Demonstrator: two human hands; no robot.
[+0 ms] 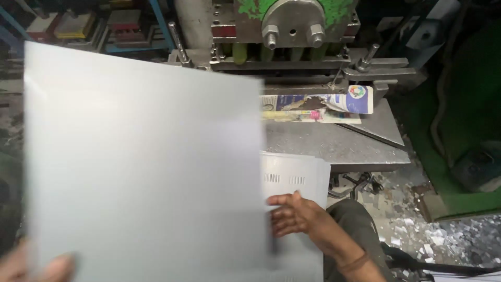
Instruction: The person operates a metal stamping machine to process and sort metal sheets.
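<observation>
A large pale grey sheet (141, 167) fills the left half of the head view, held up and tilted. My left hand (36, 266) grips its lower left corner, thumb on the front face. My right hand (295, 214) rests with fingers on the sheet's right edge, above a stack of white punched sheets (300, 175) that carry rows of small slots. The stack lies on my lap and against the grey steel press table (339, 143).
A green and grey press head (289, 26) with large bolts stands behind the table. Folded newspaper (318, 104) lies at the table's back. Small white scrap pieces (443, 240) litter the floor on the right. Shelves with tools (78, 23) sit at upper left.
</observation>
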